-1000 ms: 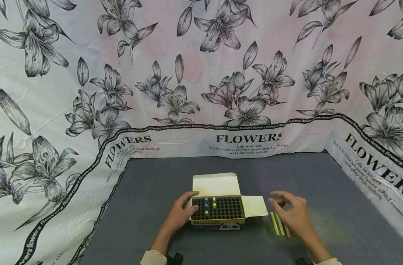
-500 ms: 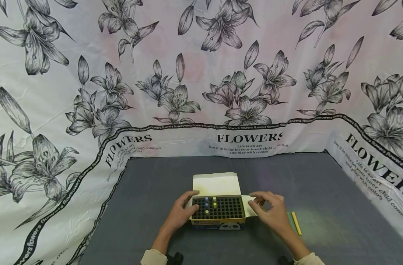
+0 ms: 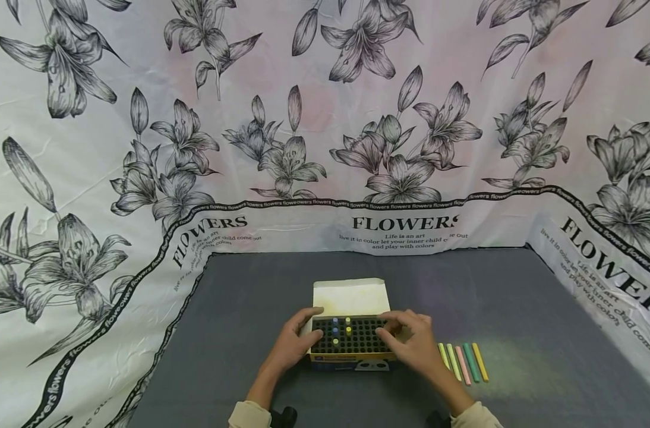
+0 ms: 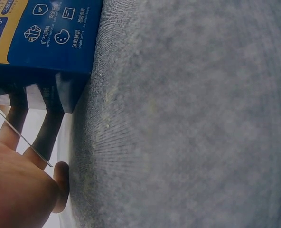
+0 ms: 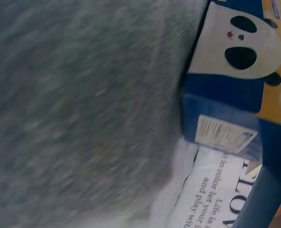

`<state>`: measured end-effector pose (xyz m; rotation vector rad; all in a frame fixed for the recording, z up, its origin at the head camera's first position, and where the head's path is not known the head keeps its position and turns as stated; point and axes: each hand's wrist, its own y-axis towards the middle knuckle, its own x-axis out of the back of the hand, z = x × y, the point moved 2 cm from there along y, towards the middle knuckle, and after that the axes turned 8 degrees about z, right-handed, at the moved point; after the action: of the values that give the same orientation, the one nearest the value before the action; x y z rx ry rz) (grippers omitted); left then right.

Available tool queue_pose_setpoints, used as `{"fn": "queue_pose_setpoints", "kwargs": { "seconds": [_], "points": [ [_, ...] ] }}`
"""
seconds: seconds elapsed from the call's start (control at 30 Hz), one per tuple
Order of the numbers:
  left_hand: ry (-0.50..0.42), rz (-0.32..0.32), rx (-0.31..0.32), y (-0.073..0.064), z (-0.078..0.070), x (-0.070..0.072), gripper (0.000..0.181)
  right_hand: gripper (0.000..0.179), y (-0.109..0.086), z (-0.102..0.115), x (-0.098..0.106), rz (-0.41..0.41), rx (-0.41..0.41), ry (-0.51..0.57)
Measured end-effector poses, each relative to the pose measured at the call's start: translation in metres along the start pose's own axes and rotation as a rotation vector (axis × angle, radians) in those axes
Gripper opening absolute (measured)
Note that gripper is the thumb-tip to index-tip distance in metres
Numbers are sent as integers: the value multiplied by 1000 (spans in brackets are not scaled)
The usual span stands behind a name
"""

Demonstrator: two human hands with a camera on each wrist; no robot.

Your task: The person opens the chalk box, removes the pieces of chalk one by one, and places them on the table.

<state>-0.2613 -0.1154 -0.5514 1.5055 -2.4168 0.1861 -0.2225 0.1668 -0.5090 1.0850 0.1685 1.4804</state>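
Note:
A blue-and-yellow chalk box (image 3: 352,358) with a panda print lies on the grey cloth, its lid raised. Inside, rows of dark holes show, and several blue and yellow chalk ends stand up on the left. My left hand (image 3: 290,345) holds the box's left end, thumb over the top edge; in the left wrist view, its fingers (image 4: 48,137) reach the box's end wall. Above the right end of the holes is my right hand (image 3: 410,342), thumb and forefinger slightly apart, with nothing seen between them. It covers the right flap in the head view.
Right of the box lies a row of loose chalks: two yellow-green, a pink chalk (image 3: 462,365), a green chalk (image 3: 471,362) and an orange chalk (image 3: 480,362). A white flower-printed curtain (image 3: 303,229) borders the table (image 3: 250,291) at the back and sides.
My right hand has moved left from above the loose chalks, across the right flap, to the box's holes, uncovering the chalk row. My left hand has stayed at the box's left end.

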Motion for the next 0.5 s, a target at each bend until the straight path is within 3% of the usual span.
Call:
{"fn": "queue_pose_setpoints", "kwargs": {
  "seconds": [0.27,0.5],
  "points": [
    [-10,2,3,-1,-1,0,47,24,11,4,-19,107,-70,-9],
    [-3,4,-4,0,0,0,47,23,16,11,-31,180,-100,-105]
  ]
}}
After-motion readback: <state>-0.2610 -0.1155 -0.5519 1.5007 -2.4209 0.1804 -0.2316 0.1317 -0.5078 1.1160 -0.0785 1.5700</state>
